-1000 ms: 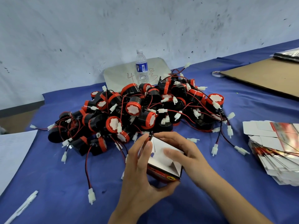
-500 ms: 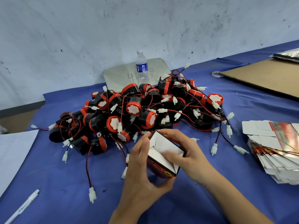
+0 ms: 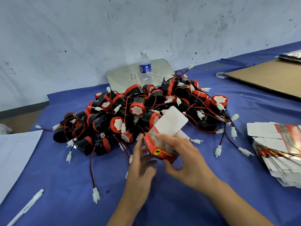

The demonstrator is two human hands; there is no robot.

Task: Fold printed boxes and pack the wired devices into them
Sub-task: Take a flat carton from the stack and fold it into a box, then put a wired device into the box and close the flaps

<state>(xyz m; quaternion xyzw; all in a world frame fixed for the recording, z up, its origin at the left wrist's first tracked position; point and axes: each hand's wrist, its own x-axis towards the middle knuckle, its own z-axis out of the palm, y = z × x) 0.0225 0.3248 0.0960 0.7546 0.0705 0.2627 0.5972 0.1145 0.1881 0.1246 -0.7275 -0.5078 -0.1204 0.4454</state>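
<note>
The right hand (image 3: 184,160) has its grip clamped on a red printed box (image 3: 154,150), fingers curled over the top and thumb underneath, holding it tilted over the blue counter (image 3: 65,185). Its white flap (image 3: 171,122) stands open toward the pile of wired devices (image 3: 138,108) behind. The left hand (image 3: 141,167) sits just beside the box, grip apart, fingers loose and blurred. Flat boxes (image 3: 276,147) are stacked well to the right.
</note>
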